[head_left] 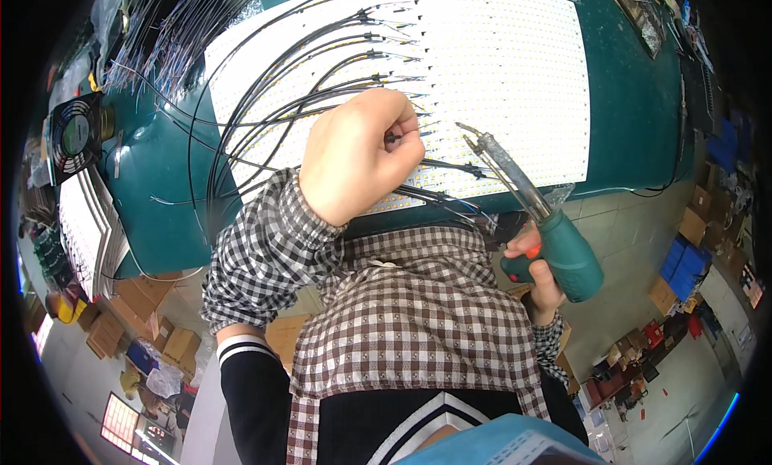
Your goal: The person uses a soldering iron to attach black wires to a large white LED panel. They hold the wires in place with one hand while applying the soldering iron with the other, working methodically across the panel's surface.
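Note:
My left hand [358, 155] is closed in a pinch over the white LED panel [507, 71], holding a thin black cable; its tip is partly hidden by my fingers. Around the trigger handle of a green soldering gun [572, 256] my right hand [543, 284] is wrapped. The gun's metal tip points up and left, above the panel near its front edge. Several black cables [265, 87] with thin stripped wire ends run across the panel's left half toward a middle row of contacts. More cable ends [450, 199] lie along the near edge, close to my waist.
The panel rests on a green tabletop [627, 135]. A bundle of loose wires [169, 30] is at the far left. Beside it stand a small black fan [76, 139] and a stack of white boards [88, 224]. Cardboard boxes [169, 336] sit on the floor.

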Demonstrator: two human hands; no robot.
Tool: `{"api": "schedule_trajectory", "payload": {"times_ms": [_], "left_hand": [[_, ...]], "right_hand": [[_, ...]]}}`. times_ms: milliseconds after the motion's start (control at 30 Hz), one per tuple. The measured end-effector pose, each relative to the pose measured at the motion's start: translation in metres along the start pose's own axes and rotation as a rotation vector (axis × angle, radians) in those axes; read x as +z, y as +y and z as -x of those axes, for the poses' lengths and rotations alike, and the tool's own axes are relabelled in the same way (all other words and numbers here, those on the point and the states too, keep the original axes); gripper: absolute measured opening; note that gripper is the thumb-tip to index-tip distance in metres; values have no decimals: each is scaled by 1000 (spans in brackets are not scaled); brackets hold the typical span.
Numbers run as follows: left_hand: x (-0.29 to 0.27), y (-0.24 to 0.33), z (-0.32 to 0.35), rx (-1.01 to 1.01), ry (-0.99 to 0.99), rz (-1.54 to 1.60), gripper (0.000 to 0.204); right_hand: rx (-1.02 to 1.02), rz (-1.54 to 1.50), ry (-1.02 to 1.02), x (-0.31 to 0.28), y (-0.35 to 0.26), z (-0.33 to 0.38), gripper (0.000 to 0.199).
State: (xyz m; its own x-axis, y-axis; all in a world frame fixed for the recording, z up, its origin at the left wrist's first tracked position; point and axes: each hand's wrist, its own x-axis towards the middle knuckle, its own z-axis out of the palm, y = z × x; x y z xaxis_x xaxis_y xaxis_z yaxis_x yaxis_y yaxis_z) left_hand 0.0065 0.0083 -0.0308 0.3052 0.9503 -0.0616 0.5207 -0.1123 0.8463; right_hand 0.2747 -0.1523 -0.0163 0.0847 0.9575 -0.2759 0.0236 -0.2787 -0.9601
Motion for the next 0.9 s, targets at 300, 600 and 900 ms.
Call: {"api": "schedule_trajectory", "payload": {"times_ms": [300,600,900], "left_hand": [[-6,2,-2,0,-92,-86,7],[-8,1,-2,1,-113,-91,8],[-4,1,-3,10,-56,-29,8]], "right_hand": [[-44,-34,-29,-7,14,-1,55],[-23,27,-33,-8,19,3,65],[8,45,-25,-7,18,4,65]]}}
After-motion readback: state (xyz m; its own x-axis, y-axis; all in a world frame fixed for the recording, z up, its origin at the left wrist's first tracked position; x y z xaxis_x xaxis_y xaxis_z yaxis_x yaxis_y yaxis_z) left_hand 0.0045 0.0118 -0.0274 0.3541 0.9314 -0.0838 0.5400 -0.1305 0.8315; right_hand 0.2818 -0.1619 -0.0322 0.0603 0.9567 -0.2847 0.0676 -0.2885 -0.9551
